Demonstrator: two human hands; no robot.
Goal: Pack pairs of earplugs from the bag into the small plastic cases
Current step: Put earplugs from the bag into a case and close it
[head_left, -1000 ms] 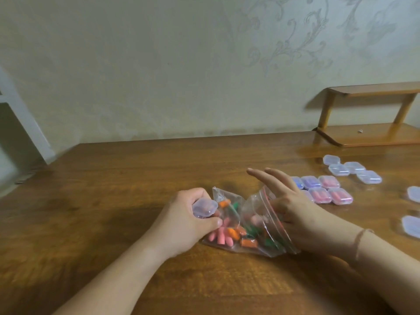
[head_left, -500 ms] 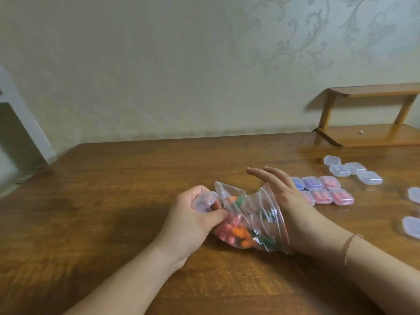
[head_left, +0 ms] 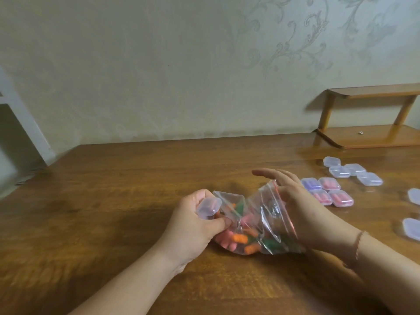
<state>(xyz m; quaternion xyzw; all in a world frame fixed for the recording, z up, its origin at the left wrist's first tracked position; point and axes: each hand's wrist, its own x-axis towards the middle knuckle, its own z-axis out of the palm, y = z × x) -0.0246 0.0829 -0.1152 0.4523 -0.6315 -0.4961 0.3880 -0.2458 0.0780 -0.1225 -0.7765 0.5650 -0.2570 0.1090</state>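
Four filled cases (head_left: 327, 193) sat done; several clear cases (head_left: 354, 173) waited empty. Her left hand (head_left: 193, 226) gripped a clear case (head_left: 208, 206) and the zip bag (head_left: 254, 223); her right hand (head_left: 295, 208) pinched its mouth, fingers outstretched.

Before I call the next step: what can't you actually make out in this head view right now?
- Right hand: its lower fingers are inside the bag, hidden by crinkled plastic; whether they pinch an earplug is unclear.
- Case in the left hand: empty or filled, too hazy to tell.
- Two cases at the right edge: cut off by the frame.
- Small object on the shelf: too small to identify.
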